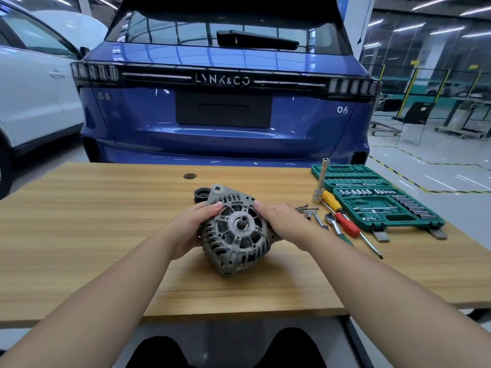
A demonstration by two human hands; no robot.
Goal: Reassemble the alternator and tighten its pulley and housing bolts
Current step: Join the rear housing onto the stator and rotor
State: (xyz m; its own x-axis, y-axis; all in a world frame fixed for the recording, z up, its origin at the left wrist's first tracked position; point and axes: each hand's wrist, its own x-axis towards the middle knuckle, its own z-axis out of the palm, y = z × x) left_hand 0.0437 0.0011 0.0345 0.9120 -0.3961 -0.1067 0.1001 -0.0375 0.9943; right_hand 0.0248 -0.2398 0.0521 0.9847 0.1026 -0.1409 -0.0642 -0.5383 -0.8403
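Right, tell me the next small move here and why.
Probably free the left hand to fetch the black pulley lying behind the alternator. Both hands, the right hand included, hold the housing with its bare shaft facing up, so the pulley looks like the next part to seat.

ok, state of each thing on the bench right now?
alternator: on table, shaft up and bare, gripped both sides
pulley: off, behind alternator
left hand: gripping alternator
right hand: gripping alternator
bolts: loose on table
socket case: open
ratchet: lying unused
screwdrivers: lying unused
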